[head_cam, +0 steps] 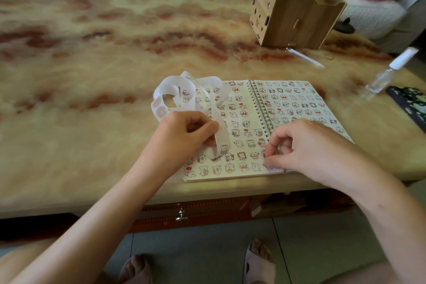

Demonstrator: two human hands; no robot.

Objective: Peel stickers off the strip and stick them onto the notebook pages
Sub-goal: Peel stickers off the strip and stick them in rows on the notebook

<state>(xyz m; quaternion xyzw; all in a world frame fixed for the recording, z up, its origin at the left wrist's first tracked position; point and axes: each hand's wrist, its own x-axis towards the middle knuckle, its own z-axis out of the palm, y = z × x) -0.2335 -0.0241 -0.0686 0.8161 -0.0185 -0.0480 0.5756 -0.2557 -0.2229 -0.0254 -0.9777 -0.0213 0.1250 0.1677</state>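
Stretching away from left hand (184, 134), strip (223, 137) coils leftward.

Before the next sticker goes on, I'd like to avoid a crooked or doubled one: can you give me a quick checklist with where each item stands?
1. Left hand grips strip: ok.
2. Notebook open flat on table: ok.
3. Something pinched in right hand: cannot tell, curled fingers hide it.
4. Bare spot on the pages: cannot tell; all that shows is filled with rows.
5. Strip off the pages: not ok, its loops overlap the left page's top.
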